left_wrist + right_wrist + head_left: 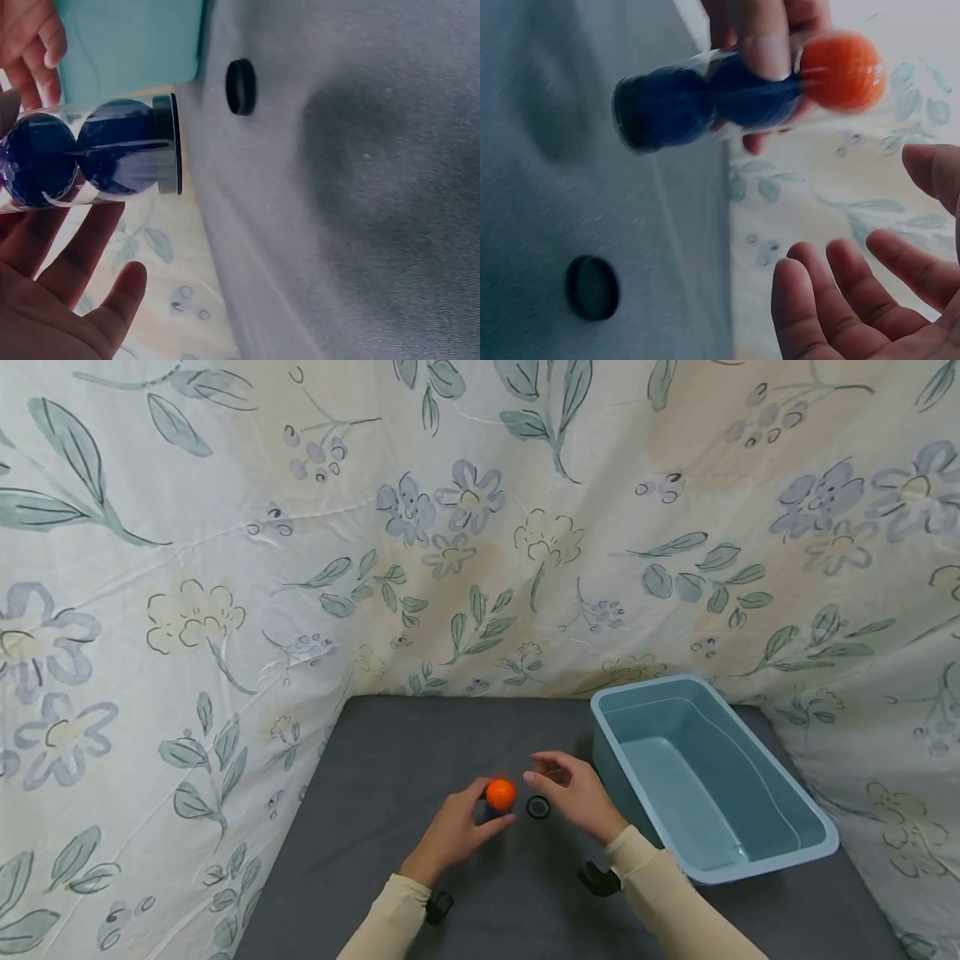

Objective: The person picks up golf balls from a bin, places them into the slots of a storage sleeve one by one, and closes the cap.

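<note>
My left hand point(450, 835) grips a clear plastic tube point(142, 174) with a black base, holding it upright above the table. Two blue balls point(676, 105) sit stacked inside. An orange ball point(501, 794) is at the tube's top end; the right wrist view is too blurred to tell how deep it sits. To the right, my right hand point(577, 793) hovers apart from the tube, fingers loosely bent and holding nothing. Between the hands, a round black cap point(538, 807) lies on the table.
A light blue plastic bin point(637, 785) stands on the right of the dark grey table point(405, 743), close beside my right hand and forearm. Floral cloth point(465, 568) hangs behind the table and along both sides.
</note>
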Demonstrator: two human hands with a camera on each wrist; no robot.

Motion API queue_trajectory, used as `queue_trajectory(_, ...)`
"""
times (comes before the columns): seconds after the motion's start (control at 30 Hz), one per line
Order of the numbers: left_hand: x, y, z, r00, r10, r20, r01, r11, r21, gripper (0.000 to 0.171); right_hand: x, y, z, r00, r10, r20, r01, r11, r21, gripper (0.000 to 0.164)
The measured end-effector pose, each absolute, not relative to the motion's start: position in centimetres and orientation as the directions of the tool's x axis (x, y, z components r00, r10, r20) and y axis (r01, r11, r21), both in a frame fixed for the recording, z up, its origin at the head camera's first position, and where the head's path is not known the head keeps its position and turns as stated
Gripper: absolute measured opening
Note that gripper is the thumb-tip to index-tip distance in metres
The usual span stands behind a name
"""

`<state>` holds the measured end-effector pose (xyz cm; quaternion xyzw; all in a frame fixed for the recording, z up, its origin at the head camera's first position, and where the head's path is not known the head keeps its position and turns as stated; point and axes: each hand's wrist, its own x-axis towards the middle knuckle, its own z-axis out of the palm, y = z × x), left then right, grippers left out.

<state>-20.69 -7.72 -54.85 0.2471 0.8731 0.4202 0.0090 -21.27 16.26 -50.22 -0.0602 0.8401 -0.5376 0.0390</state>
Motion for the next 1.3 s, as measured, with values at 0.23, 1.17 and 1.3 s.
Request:
queue_trajectory(0.23,-20.6,-8.1,-55.9,-0.891,0.425,0.159,0.393,0.550,0.737,0.053,-21.7,16.3,-52.9,-0.997,-0.073,-0.039,-0.007,0.542,-0.840,0.062)
queue_trajectory(1.17,-20.7,-9.0,-58.5,-0.914,0.403,0.047,0.293,0.576,0.763,0.048,-23.1,15.4,-61.0,-0.995,-0.060,-0.085,0.003,0.798,-0.603,0.060)
queue_trajectory(1.3,-20.7,-9.2,-58.8,-0.915,0.401,0.052,0.297,0.578,0.760,0.048,-23.3,15.2,-61.2,-0.996,-0.060,-0.071,-0.007,0.809,-0.588,0.059)
